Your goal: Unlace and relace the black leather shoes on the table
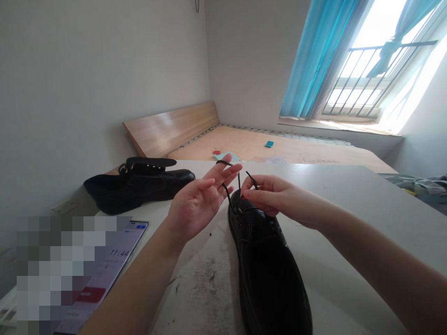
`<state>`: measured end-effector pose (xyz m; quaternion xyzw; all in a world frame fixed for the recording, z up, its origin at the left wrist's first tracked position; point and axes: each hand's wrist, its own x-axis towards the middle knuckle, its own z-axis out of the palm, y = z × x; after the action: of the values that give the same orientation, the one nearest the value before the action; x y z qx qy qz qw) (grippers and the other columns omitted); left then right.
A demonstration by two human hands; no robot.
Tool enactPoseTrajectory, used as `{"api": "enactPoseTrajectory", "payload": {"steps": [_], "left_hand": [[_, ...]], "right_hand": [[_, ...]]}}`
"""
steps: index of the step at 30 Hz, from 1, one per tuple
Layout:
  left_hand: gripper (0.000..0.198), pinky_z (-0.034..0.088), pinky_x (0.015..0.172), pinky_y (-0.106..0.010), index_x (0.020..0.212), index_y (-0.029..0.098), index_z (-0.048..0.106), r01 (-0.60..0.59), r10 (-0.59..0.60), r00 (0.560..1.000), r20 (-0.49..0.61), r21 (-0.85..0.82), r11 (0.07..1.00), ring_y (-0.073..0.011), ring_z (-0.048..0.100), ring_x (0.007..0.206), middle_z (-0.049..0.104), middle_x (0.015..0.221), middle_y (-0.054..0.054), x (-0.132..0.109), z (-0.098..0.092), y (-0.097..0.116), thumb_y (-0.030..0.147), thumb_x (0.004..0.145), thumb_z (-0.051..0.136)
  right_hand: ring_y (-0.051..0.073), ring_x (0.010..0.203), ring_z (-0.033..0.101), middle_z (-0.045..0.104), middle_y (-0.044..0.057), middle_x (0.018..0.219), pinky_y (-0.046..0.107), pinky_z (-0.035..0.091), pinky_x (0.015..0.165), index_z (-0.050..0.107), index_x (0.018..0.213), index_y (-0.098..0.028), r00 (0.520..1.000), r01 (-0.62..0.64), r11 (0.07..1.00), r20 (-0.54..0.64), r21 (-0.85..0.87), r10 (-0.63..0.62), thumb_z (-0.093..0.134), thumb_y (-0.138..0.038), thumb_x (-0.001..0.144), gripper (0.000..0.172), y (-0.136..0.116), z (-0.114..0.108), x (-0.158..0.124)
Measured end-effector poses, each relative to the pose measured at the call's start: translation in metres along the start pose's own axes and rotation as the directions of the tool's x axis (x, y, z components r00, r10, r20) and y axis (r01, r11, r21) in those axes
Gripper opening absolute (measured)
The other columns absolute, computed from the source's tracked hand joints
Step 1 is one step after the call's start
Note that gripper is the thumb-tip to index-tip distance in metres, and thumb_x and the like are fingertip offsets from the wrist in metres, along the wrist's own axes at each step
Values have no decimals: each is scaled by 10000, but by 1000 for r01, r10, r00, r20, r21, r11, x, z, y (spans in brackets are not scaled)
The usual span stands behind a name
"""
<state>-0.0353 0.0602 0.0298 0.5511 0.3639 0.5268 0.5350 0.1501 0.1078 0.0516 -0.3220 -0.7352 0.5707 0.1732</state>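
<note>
A black leather shoe [265,251] stands on the white table, its toe pointing away and its opening toward me. Over the left side of its toe is my left hand [206,200], palm up with fingers spread, and a black shoelace [226,190] loops around the fingers. My right hand [265,193] is above the front of the shoe, thumb and index finger pinched on the lace, whose end sticks up over the fingers. The other black shoe [146,184] lies at the left with its tongue raised.
At the lower left lies a phone [129,251] showing 11:44, partly pixelated. Beyond the white table [331,200] is a bed [237,137] with a wooden headboard [178,128] and small teal and red items. Blue curtains [314,60] hang by the window.
</note>
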Motion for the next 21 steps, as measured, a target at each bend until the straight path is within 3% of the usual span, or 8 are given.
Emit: {"api": "enactPoseTrajectory", "payload": {"steps": [2,5,9,13,15,18,21], "left_hand": [[627,347,1117,-434,1477,201,346,12,-8,999,37,-123,992,-211,437,1346,525,1422,-36,0,2,-4,251,863,226],[568,273,1149,-438,1339,194,548,-17,43,995,86,-278,960,-234,438,1329,593,1338,-30,1,5,-12,287,837,298],[486,178,1166,-399,1171,199,692,-101,151,984,93,-410,907,-254,364,1353,613,1306,-10,-1,8,-15,330,810,394],[440,247,1113,-412,1085,210,727,-99,98,995,-24,-420,902,-276,407,1298,628,1258,-25,-3,9,-10,328,792,420],[411,304,1066,-414,1063,235,725,-99,45,990,-134,-431,897,-266,478,1220,662,1162,-23,-3,8,-8,323,784,435],[369,391,984,-377,982,232,742,-127,21,973,-230,-456,881,-224,565,1067,698,992,-17,-2,7,-7,310,789,437],[351,440,925,-363,866,218,759,-110,45,983,-181,-372,922,-209,602,976,715,919,-20,-2,8,-8,304,806,424]], "right_hand": [[91,597,410,503,-31,700,227,305,539,499,833,-183,991,28,983,-124,-179,-51,480,-440,925,274,9,3,6],[159,790,534,607,17,864,282,377,685,475,875,-205,933,36,882,-300,-469,-198,405,-381,954,205,20,9,12],[204,755,563,616,41,857,306,372,650,412,948,-224,878,-28,779,-388,-626,-281,297,-341,977,167,19,16,9],[210,648,551,607,64,827,303,318,560,382,1003,-205,836,-92,661,-419,-745,-356,256,-296,982,157,13,20,3],[194,626,531,601,63,841,303,313,548,389,998,-204,807,-40,623,-393,-781,-441,273,-293,983,147,12,20,1],[163,664,509,574,47,858,304,364,585,416,954,-209,699,157,604,-344,-781,-627,350,-262,975,87,10,19,-3],[130,676,488,550,37,883,290,391,596,456,934,-214,549,362,630,-389,-687,-740,404,-217,971,65,2,19,-10]]}}
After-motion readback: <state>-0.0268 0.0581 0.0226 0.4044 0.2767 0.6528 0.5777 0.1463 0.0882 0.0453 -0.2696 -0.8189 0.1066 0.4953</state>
